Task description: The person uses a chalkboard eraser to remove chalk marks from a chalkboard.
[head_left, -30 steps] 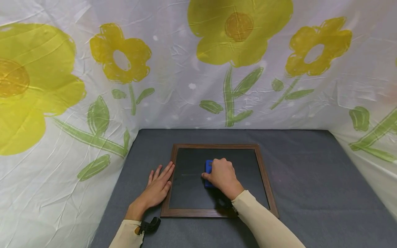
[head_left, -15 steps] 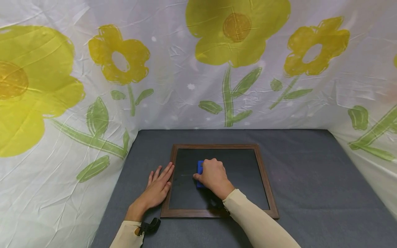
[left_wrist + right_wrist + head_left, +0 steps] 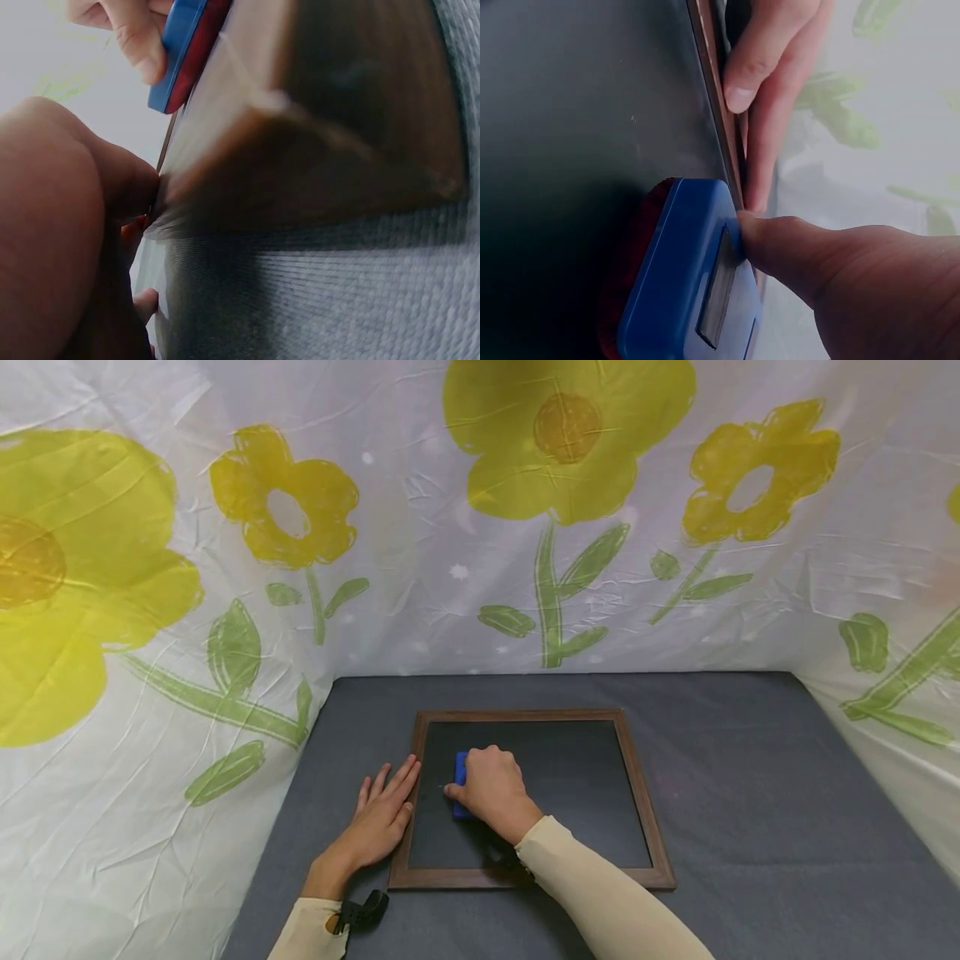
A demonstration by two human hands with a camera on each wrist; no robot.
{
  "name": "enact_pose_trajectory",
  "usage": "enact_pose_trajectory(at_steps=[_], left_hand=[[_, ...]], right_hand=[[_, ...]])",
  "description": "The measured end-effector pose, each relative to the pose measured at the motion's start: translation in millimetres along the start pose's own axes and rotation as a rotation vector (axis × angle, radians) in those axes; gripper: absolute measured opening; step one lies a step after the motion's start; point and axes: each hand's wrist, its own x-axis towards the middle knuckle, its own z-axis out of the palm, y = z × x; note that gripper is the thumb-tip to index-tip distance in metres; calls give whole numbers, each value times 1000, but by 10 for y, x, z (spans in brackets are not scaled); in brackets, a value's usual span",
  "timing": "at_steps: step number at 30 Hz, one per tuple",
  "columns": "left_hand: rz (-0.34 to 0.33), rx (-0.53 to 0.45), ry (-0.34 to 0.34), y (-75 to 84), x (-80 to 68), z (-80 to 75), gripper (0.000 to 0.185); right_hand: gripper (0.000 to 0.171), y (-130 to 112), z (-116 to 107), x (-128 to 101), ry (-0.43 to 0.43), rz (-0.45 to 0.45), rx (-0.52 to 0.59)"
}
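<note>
A chalkboard point(image 3: 555, 802) in a brown wooden frame lies flat on the dark cloth. My right hand point(image 3: 491, 789) grips a blue board eraser point(image 3: 676, 262), whose dark red felt side faces the board's left part. The thumb presses on the eraser's edge, while the other fingers' far side is hidden in the right wrist view. My left hand point(image 3: 378, 818) rests with straight fingers along the board's left frame edge, its fingertips touching the wood. A short faint chalk mark point(image 3: 441, 787) shows just left of the eraser.
Dark grey cloth point(image 3: 750, 793) covers the table around the board. A white flower-printed curtain point(image 3: 420, 568) stands behind and along both sides. A black strap point(image 3: 363, 912) sits at the left wrist.
My right hand has slid the eraser leftward over the board, from near the middle toward the left side. The chalk line there looks shorter. My left hand stays in place.
</note>
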Motion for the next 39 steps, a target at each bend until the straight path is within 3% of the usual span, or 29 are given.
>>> enact_pose_trajectory(at_steps=[20, 39], left_hand=[[-8, 9, 6, 11, -4, 7, 64], [0, 20, 23, -9, 5, 25, 64]], right_hand=[[62, -192, 67, 40, -6, -24, -30], [59, -163, 88, 23, 24, -19, -11]])
